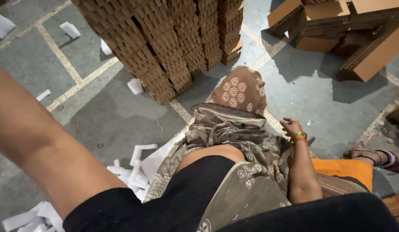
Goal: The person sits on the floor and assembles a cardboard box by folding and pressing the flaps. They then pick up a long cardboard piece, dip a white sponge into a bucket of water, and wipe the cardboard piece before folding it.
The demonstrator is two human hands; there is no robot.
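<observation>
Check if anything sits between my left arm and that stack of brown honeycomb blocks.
Yes. A seated person in a patterned head covering sits right before the stack of brown honeycomb blocks. Your left arm passes beside them, its hand out of frame.

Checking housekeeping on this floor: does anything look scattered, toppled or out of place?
Yes. White paper strips lie scattered over the grey floor, loose rather than gathered. The brown honeycomb pads at upper right lie tumbled at angles, unlike the tall stack, which seems to lean.
</observation>
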